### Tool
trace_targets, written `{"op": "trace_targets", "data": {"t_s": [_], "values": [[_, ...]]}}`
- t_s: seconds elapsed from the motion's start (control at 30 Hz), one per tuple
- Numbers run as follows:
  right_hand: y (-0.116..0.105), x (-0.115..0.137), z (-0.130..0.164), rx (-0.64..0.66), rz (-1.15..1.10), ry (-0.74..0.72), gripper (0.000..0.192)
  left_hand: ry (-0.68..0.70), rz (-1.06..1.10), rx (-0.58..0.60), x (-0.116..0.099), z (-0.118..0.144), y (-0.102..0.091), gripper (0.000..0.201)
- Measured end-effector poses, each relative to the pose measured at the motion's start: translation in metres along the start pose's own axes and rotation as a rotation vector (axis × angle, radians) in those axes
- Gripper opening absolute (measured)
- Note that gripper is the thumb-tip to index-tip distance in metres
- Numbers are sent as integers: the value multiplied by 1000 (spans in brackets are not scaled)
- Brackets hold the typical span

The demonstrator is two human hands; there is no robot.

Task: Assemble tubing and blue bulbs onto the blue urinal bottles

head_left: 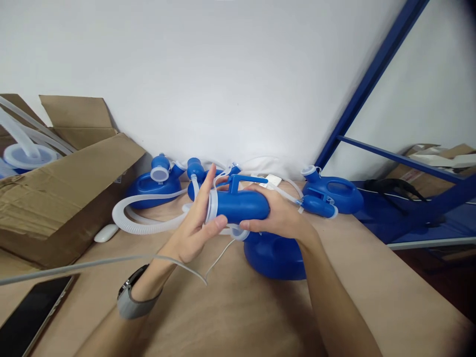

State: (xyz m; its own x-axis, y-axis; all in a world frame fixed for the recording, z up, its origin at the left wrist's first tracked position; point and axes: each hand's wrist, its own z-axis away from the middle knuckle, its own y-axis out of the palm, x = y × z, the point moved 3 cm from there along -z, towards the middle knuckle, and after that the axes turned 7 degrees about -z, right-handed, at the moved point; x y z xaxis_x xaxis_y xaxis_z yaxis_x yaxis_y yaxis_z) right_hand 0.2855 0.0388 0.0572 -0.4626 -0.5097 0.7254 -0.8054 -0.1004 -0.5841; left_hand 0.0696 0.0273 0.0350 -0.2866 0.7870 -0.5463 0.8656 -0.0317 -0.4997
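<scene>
Bright, even light; soft shadows; edges bend, corners darken, slight blur.

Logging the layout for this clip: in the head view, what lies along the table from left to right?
Phone → cardboard box → white mouse → left hand → blue container held in both hands → right hand → blue jug.
</scene>
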Motion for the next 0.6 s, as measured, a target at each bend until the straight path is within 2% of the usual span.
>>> {"op": "trace_targets", "data": {"t_s": [0.13,0.27,0.37,0.47,0.6], "values": [[3,-8,0,39,101,55,80,-145,-71,-89,2,-4,-1,72],[8,-15,-3,66,94,60,79,-153,-144,-136,-1,-5,1,52],[12,-23,-7,79,28,25,77,-179,-185,-221,-1,-3,4,39],[13,-29,-9,76,-36,2,76,-196,-214,-320,-1,-1,7,34],[14,-31,-8,67,-54,-15,82,-170,-279,-364,-5,-1,8,30]]}}
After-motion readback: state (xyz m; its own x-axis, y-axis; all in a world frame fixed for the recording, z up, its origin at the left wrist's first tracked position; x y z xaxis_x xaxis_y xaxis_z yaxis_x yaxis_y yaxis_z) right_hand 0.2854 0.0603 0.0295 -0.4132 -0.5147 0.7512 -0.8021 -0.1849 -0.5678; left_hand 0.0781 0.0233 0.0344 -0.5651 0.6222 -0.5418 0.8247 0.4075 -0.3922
